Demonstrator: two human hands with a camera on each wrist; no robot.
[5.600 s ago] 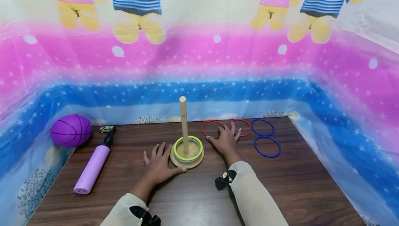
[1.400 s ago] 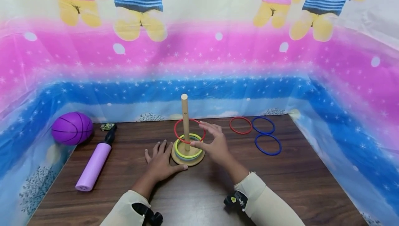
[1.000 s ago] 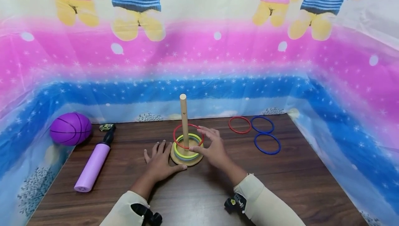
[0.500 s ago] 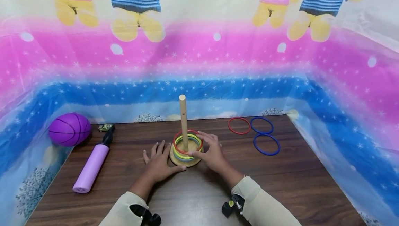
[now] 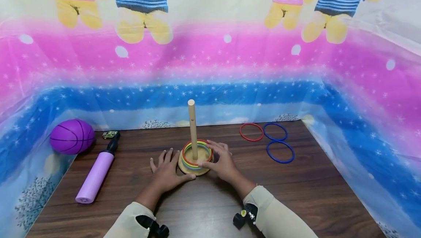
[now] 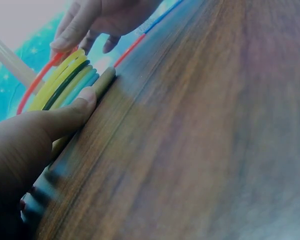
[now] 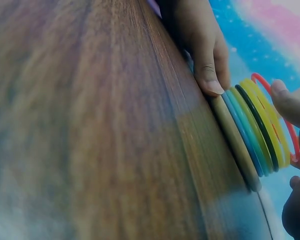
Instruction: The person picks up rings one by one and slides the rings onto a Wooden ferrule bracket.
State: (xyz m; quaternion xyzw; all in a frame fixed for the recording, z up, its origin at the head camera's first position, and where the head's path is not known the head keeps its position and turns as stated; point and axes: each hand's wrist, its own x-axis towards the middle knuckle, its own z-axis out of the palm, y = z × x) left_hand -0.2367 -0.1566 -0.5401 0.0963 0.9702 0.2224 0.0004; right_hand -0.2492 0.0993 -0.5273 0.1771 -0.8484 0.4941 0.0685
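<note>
A wooden peg (image 5: pixel 193 128) stands upright on a round wooden base (image 5: pixel 202 172), with several stacked rings around it. The wrist views show yellow, dark green and light blue rings (image 7: pixel 247 132) in the stack. My right hand (image 5: pixel 225 163) pinches a red ring (image 7: pixel 294 140) between thumb and fingers. That ring encircles the peg at the top of the stack, slightly tilted and partly apart from the yellow ring beneath. My left hand (image 5: pixel 166 174) rests beside the base, fingers spread, its thumb (image 6: pixel 85 100) touching the base's near edge.
Right of the stand lie another red ring (image 5: pixel 251 140) and two blue rings (image 5: pixel 280 161). To the left are a purple ball (image 5: pixel 72 136), a lilac hand pump (image 5: pixel 95 177) and a small toy car (image 5: pixel 110 134). A printed cloth (image 5: pixel 210 62) encloses the brown table (image 5: pixel 296 201).
My right hand took a red ring from the table's right side, carried it left over the peg and lowered it onto the stack. My left hand has stayed at the base.
</note>
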